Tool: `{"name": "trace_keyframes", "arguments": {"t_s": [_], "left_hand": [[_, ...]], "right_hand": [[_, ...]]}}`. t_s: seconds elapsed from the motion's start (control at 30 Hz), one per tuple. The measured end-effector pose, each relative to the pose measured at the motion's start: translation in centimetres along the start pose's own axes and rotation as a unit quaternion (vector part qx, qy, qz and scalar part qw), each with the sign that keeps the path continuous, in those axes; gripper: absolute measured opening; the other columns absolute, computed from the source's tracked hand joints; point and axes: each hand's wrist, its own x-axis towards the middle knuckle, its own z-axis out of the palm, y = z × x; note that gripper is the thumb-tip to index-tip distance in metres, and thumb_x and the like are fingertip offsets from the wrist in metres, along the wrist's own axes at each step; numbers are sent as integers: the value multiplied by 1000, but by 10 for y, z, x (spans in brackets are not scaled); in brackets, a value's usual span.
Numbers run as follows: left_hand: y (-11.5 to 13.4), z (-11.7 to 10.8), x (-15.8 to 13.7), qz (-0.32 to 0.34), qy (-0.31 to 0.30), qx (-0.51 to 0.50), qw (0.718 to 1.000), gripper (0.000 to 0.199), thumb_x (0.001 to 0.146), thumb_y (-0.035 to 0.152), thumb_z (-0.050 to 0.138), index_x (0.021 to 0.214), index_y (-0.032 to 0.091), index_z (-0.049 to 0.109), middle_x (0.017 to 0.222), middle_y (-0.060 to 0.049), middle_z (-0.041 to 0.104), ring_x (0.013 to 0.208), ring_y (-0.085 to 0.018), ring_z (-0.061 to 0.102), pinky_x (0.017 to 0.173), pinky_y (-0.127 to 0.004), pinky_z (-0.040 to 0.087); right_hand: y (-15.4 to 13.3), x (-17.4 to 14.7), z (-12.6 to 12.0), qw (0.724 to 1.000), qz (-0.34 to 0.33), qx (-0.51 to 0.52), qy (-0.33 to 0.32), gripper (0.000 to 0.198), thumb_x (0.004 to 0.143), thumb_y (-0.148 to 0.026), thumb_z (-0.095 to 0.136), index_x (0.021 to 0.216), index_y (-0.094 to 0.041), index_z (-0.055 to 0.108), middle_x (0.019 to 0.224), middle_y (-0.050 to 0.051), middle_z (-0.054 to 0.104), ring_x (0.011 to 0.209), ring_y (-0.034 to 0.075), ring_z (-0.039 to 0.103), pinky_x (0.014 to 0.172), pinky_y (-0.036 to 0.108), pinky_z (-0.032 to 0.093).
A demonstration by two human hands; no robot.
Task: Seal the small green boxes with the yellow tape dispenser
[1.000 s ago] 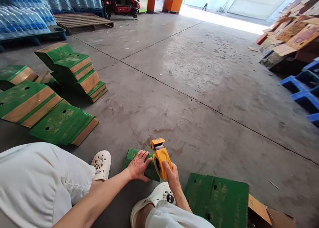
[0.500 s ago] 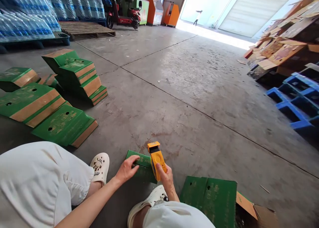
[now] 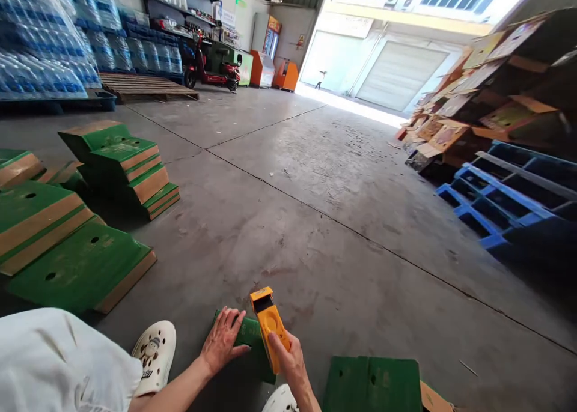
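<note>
Tape dispenser, orange, is gripped by the closed fingers of the right hand at the right end of a green cardboard carton. Left hand lies on the carton's left portion, fingers spread and open. Carton rests on the concrete floor, well apart from its far edge.

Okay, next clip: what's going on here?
A person's left hand rests on a small green box on the floor. Their right hand grips an orange-yellow tape dispenser at the box's right end; whether the dispenser touches it is hard to tell. More green boxes lie in piles off to the left, and another green box sits to the right.
</note>
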Motion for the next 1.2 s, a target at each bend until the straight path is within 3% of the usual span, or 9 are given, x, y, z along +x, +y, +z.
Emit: {"name": "trace_keyframes", "arguments": {"t_s": [0.1,0.27,0.33,0.43,0.6,0.73,0.87,1.07,1.2], "left_hand": [[-2,-5,0,15,2,-19,1000,86,85,58,84,158,27,50,143,-13,64,142,-38,56,120,-59,46],[-3,-25,0,85,-88,-74,990,138,59,79,90,169,20,30,163,-23,46,153,-47,40,128,-70,29],[-4,-32,2,99,-134,-77,983,150,53,80,89,171,17,23,167,-26,39,156,-50,33,130,-71,22],[-5,-37,4,93,-169,-65,979,147,53,72,91,171,16,25,166,-27,41,157,-50,33,132,-69,18],[-8,-39,7,101,-148,-71,981,136,54,70,90,166,16,36,160,-24,48,152,-49,40,131,-68,20],[-12,-43,6,108,-125,-70,984,133,54,74,91,162,13,43,157,-25,51,149,-48,43,131,-67,22],[-17,-48,4,97,-134,-72,984,124,57,84,87,153,12,56,157,-26,53,151,-49,42,131,-64,23],[-25,-62,5,149,-138,-83,976,122,75,85,76,169,18,36,167,-19,47,158,-41,37,136,-59,9],[-29,-75,4,129,-152,-92,976,117,76,77,82,169,22,37,171,-18,41,160,-40,35,135,-61,12]], "right_hand": [[-9,-1,2,999,-9,-35,-24,73,72,-86,72,82,-14,76,70,3,61,71,19,52,65,30,43],[-18,2,5,996,-15,-75,-45,68,73,-84,73,76,-15,73,67,2,59,72,20,52,64,29,43],[-19,5,5,996,-18,-76,-41,71,74,-85,71,77,-15,73,69,3,60,72,20,52,64,29,42],[-17,7,3,997,-15,-67,-30,74,75,-88,68,80,-14,74,72,3,61,72,19,50,65,30,42],[-8,8,-2,999,7,-14,-32,74,74,-88,71,81,-14,72,71,3,58,69,17,47,62,29,39],[-6,12,-1,990,31,85,-109,74,72,-86,75,89,-14,72,73,2,59,66,15,46,59,27,38],[-16,19,5,966,36,122,-223,66,76,-79,77,84,-14,70,70,1,56,63,13,43,59,26,35],[-18,27,7,944,48,60,-320,63,75,-76,80,80,-14,68,65,-2,50,58,10,37,53,24,27],[-18,24,6,939,24,26,-342,63,75,-76,79,78,-14,67,64,-3,48,58,9,34,53,23,25]]}}
